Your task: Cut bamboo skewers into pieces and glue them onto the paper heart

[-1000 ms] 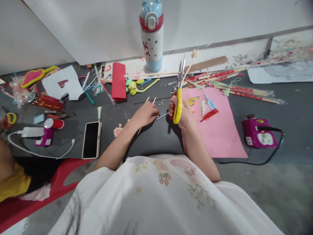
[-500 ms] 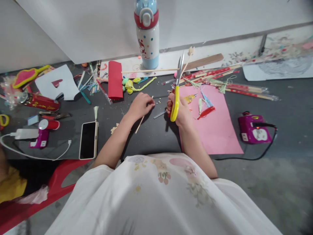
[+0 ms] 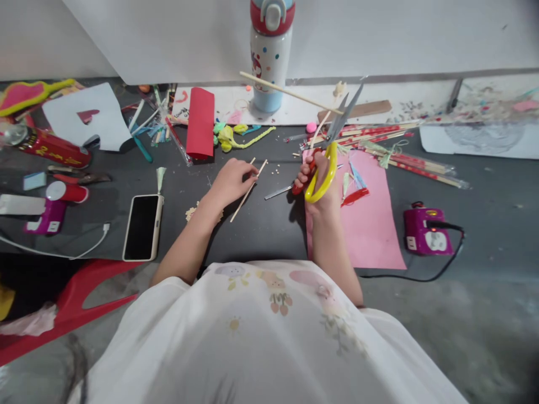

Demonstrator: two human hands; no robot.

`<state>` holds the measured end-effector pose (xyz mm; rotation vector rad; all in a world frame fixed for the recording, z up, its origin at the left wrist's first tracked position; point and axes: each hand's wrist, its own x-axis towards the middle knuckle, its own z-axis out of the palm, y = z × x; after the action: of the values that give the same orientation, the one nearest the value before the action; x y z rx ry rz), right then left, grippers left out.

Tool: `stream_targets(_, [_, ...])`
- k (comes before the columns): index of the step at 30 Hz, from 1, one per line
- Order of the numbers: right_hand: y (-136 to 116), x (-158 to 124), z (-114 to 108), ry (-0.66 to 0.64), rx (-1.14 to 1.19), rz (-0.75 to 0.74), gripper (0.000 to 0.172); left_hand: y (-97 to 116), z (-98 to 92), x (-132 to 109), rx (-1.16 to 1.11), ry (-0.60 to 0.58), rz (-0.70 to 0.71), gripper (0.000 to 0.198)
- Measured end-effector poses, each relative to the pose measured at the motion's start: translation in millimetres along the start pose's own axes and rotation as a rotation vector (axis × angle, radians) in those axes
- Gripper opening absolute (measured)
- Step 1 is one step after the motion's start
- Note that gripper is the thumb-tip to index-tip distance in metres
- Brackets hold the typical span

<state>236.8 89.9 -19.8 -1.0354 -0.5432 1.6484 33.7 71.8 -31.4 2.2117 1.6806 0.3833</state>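
Left hand (image 3: 236,182) narrow, thumb and fingertips closed on a thin stick (image 3: 244,198) slanting just above the dark surface (image 3: 261,238); a second stick tip poked out past the knuckles, grip on that one unclear. Right hand (image 3: 319,178) wrapped around scissors (image 3: 332,151), yellow plastic handle, metal blades parted and pointing up and away. Long pale stick (image 3: 290,92) ran leftward from the blades, in front of the bottle (image 3: 272,56) in this view; cannot tell what held it. Slim metal rod (image 3: 278,192) stuck out leftward from under the right hand. Room to move: the smooth, matte strip between the forearms, down to the near edge, plus the gap between the hands, with tiny pale bits (image 3: 276,169) scattered there. Right forearm overlapped the left edge of a flat pink sheet (image 3: 374,235); its right edge stood near a boxy purple device (image 3: 429,233). Silky tassels (image 3: 356,196) lay on the sheet. Rectangular phone (image 3: 142,227) left of the left forearm, close to the near edge. Beyond the hands: stiff red card (image 3: 201,123), lumpy yellow strand (image 3: 227,139).
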Motion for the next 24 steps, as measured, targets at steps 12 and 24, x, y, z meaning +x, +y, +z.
stream_targets(12, [-2,-1,-1,0.005,-0.048,-0.006,0.027,13,-18.0,-53,-0.063,-0.061,-0.086,0.025])
stream_targets(24, [20,-8,5,-0.189,-0.130,0.173,0.030,30,-35.3,-89,-0.046,-0.052,-0.094,0.024])
